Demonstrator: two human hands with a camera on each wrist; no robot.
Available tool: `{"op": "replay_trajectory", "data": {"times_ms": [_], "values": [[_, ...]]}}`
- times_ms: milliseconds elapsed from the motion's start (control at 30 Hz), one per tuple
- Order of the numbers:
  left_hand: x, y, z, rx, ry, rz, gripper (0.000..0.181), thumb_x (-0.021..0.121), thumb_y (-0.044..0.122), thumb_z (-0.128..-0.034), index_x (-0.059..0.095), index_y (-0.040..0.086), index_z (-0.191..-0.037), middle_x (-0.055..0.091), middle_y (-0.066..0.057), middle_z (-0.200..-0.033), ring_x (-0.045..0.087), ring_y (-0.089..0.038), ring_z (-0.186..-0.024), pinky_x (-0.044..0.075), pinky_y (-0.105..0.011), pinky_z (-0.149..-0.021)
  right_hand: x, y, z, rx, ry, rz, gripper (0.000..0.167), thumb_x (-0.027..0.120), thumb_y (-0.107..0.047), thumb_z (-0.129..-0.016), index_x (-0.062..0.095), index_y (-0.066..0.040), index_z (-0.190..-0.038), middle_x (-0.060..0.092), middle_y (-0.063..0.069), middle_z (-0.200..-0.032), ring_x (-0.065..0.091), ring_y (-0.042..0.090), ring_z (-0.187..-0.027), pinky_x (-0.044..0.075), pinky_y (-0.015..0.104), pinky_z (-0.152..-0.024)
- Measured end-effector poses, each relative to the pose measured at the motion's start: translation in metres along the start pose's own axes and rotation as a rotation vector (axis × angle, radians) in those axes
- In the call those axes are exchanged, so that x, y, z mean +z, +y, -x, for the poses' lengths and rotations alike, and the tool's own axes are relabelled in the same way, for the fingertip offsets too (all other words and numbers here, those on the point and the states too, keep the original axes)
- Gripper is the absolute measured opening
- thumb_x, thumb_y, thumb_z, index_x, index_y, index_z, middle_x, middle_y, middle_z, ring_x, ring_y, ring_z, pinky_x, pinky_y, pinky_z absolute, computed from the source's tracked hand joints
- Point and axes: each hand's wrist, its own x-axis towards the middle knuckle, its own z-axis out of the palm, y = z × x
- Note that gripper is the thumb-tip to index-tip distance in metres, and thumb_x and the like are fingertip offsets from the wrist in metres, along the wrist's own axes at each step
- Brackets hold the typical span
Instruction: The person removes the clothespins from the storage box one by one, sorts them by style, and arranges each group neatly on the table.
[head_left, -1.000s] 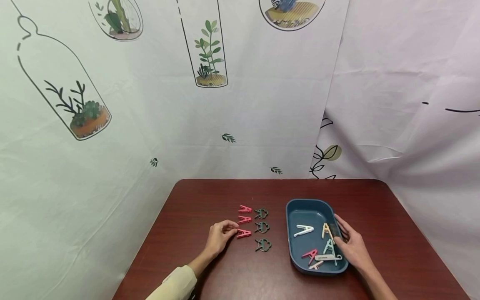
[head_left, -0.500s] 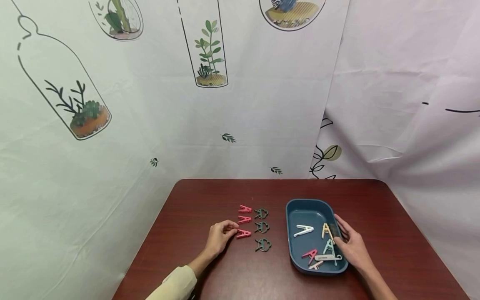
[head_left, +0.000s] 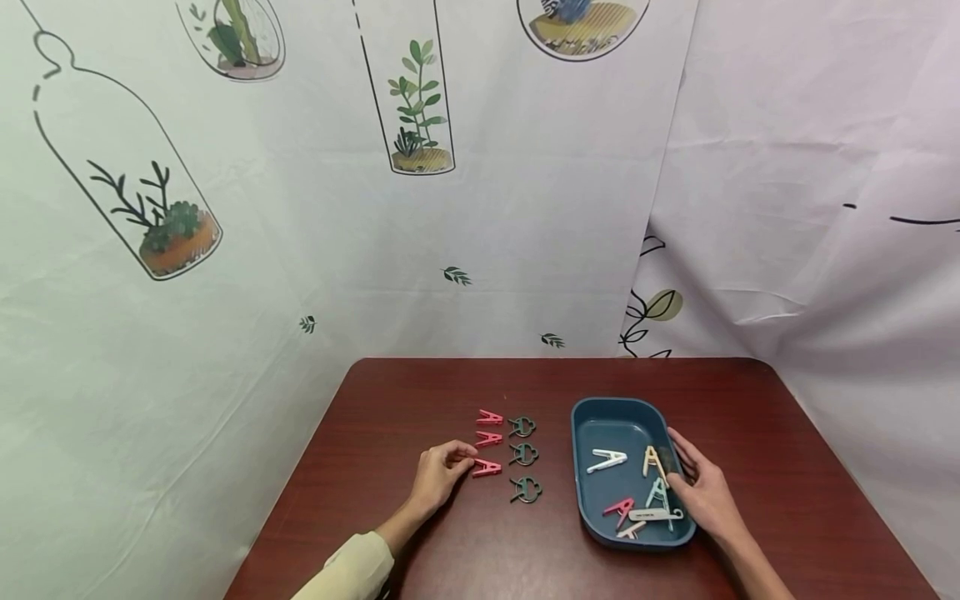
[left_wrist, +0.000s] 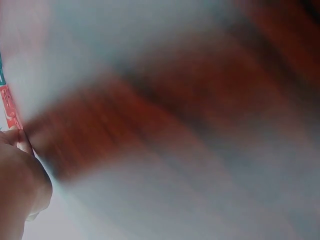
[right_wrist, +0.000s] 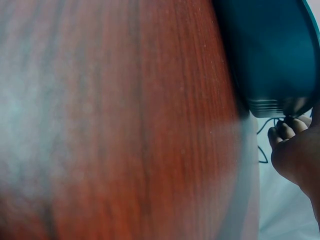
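Note:
My left hand (head_left: 441,473) pinches the end of the nearest pink clothespin (head_left: 488,468), which lies on the table. Beyond it, a second pink clothespin (head_left: 489,438) and a third pink clothespin (head_left: 491,417) form a column. In the left wrist view, red clips (left_wrist: 10,107) show at the fingertips, partly cut off. On the right, my right hand (head_left: 705,487) grips the side of the blue tray (head_left: 611,429), thumb over the rim and fingers outside. Inside the tray lie a white clothespin (head_left: 607,460), a yellow clothespin (head_left: 652,459), a mint clothespin (head_left: 658,493) and a pink clothespin (head_left: 621,509).
Dark green round clips line up beside the pink column: a far one (head_left: 522,427), a middle one (head_left: 524,454) and a near one (head_left: 527,490). A white hooked clip (head_left: 652,515) lies in the tray's near end. The brown table (head_left: 420,387) meets a printed cloth (head_left: 495,317) behind.

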Motion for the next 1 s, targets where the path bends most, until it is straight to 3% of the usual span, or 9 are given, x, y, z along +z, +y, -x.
{"op": "replay_trajectory", "data": {"times_ms": [133, 500, 733, 867, 1000], "values": [[-0.001, 0.0, 0.001, 0.009, -0.003, -0.001, 0.011, 0.083, 0.002, -0.0915, 0.08, 0.01, -0.099, 0.08, -0.004, -0.091, 0.075, -0.013, -0.084, 0.06, -0.024, -0.071, 0.0, 0.0, 0.0, 0.002, 0.001, 0.003, 0.07, 0.061, 0.013, -0.094, 0.041, 0.003, -0.16, 0.045, 0.032, -0.157, 0.041, -0.02, -0.123, 0.039, 0.001, -0.092], [-0.001, -0.001, 0.001, 0.019, -0.006, 0.012, 0.016, 0.081, -0.003, -0.0907, 0.08, 0.01, -0.1, 0.08, 0.002, -0.094, 0.077, -0.016, -0.086, 0.061, -0.025, -0.072, -0.001, -0.001, 0.0, 0.016, -0.002, 0.005, 0.07, 0.062, 0.012, -0.094, 0.041, 0.002, -0.16, 0.045, 0.031, -0.158, 0.043, -0.018, -0.124, 0.04, 0.002, -0.091], [-0.004, -0.001, 0.0, -0.058, -0.005, 0.108, 0.015, 0.082, -0.002, -0.091, 0.081, 0.007, -0.103, 0.08, -0.003, -0.098, 0.077, -0.017, -0.091, 0.061, -0.024, -0.077, 0.0, -0.001, 0.001, 0.025, -0.004, 0.009, 0.071, 0.062, 0.013, -0.093, 0.041, 0.002, -0.16, 0.046, 0.031, -0.157, 0.044, -0.017, -0.124, 0.039, 0.002, -0.091], [-0.009, -0.002, -0.002, -0.095, 0.029, 0.13, 0.014, 0.081, -0.002, -0.0916, 0.081, 0.007, -0.102, 0.08, -0.004, -0.097, 0.076, -0.015, -0.09, 0.06, -0.023, -0.077, 0.0, -0.001, 0.0, 0.032, -0.005, 0.002, 0.071, 0.062, 0.013, -0.093, 0.04, 0.002, -0.161, 0.046, 0.031, -0.157, 0.042, -0.019, -0.124, 0.039, 0.001, -0.091], [-0.013, -0.002, -0.006, -0.114, 0.109, 0.11, 0.01, 0.08, 0.0, -0.0933, 0.081, 0.008, -0.1, 0.081, -0.005, -0.095, 0.076, -0.015, -0.087, 0.059, -0.022, -0.076, 0.0, 0.0, 0.0, 0.014, 0.001, 0.001, 0.071, 0.061, 0.014, -0.093, 0.041, 0.003, -0.16, 0.046, 0.032, -0.157, 0.042, -0.02, -0.123, 0.04, 0.002, -0.09]]}}
